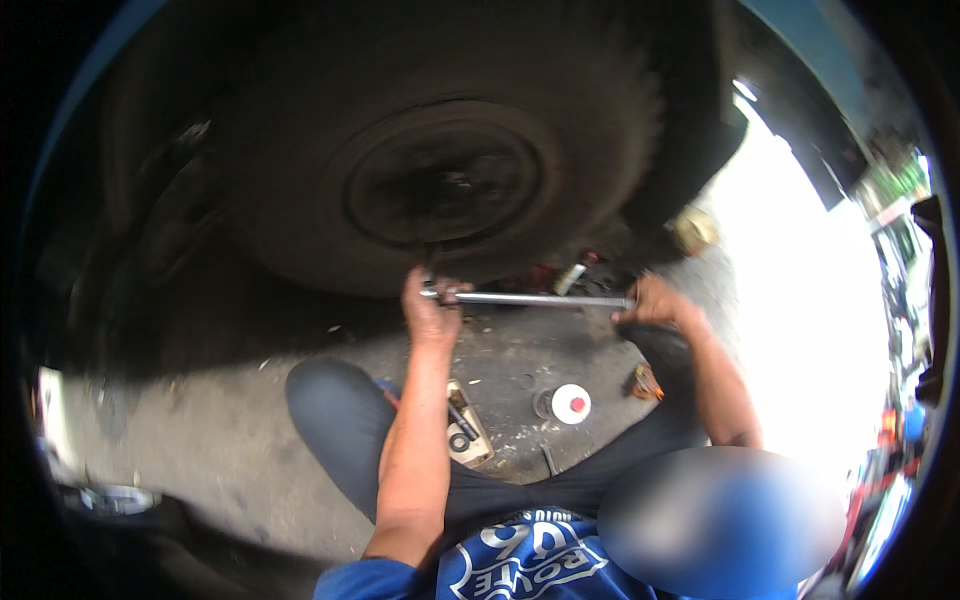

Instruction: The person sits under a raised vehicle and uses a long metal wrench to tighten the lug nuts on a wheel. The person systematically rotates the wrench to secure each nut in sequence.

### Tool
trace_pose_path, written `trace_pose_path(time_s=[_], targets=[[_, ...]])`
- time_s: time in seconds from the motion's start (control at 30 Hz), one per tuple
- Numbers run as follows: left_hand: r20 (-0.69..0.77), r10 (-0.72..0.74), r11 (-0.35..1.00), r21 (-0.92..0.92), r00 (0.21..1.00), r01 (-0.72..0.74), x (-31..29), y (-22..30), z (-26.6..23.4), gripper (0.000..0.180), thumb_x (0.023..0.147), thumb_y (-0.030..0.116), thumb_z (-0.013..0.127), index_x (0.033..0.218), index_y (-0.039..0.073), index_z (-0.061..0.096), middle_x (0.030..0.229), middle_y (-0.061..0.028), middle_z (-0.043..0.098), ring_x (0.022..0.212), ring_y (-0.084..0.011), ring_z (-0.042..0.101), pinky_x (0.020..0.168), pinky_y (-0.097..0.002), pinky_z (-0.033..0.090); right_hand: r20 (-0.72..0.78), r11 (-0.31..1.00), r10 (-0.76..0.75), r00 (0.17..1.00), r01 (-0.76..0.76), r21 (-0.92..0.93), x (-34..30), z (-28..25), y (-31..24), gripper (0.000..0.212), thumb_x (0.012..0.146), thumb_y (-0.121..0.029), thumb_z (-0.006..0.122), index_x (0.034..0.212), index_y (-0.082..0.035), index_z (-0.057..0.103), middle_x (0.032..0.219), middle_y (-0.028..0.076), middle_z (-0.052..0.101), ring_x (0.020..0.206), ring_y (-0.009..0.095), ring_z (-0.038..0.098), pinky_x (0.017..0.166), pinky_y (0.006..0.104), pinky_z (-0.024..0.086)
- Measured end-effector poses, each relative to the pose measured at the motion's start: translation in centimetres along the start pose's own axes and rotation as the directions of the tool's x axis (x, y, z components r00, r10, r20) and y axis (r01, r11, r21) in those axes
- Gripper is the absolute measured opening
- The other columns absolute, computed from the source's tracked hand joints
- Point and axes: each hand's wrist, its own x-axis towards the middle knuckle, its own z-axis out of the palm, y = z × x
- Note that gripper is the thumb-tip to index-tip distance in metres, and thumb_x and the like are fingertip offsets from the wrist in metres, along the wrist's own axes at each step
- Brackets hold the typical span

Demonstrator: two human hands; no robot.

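Observation:
A long silver socket wrench [540, 299] lies level in front of the large dark wheel [590, 190], held at both ends. My left hand [431, 312] is closed around its head end, just below the wheel's round hub [450, 175]. A dark piece, perhaps a socket or extension, rises from there toward the wheel; its far tip is lost in shadow. My right hand [655, 300] grips the opposite end of the handle, with the arm bent out to the right. Whether the wrench is seated on a nut cannot be made out.
Between my legs stand a white container with a red cap [571, 404] and a shallow tray [478, 450] with dark tools. A small white-and-red tube [572, 277] lies under the wheel. Farther right sits a yellowish lump [695, 232]; near my right knee, a crumpled orange-brown item [645, 382].

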Motion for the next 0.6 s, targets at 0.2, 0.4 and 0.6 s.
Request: trace_pose_path(time_s=[0.2,0.4,0.6], targets=[[-0.169,-0.093,0.992,0.067,0.981,0.106,1.9,3.2,-0.6,0.014,0.096,0.019,0.055,0.087,0.009,0.054,0.074,-0.0058,0.052,0.067,-0.0193,0.052,0.091,-0.0492,0.053,-0.607,0.900,-0.052,0.793,0.300,0.315,-12.7,-10.5,-1.2,0.057,0.067,-0.026,0.089,0.108,0.004,0.063,0.078,0.009,0.070,0.075,0.023,0.068,0.070,0.0370,0.055],[-0.261,-0.015,0.918,0.378,0.965,0.117,2.9,3.1,-0.1,0.017,0.097,0.022,0.055,0.087,0.009,0.057,0.076,-0.0042,0.053,0.066,-0.0165,0.053,0.069,-0.0441,0.057,-0.371,-0.513,0.724,0.581,0.814,0.273,-5.5,-4.2,-11.8,0.031,0.091,-0.040,0.071,0.091,-0.011,0.059,0.064,0.001,0.054,0.051,0.010,0.051,0.046,0.0242,0.041],[-0.166,0.001,0.949,0.312,0.986,0.051,3.1,1.5,-3.6,0.020,0.098,0.026,0.055,0.097,0.007,0.060,0.088,-0.0077,0.059,0.086,-0.0237,0.059,0.078,-0.0445,0.051,-0.839,-0.057,0.498,0.221,0.973,0.223,-7.4,-12.9,-22.7,0.026,0.104,-0.035,0.052,0.093,-0.012,0.053,0.073,-0.001,0.053,0.059,0.008,0.051,0.052,0.0234,0.044]])
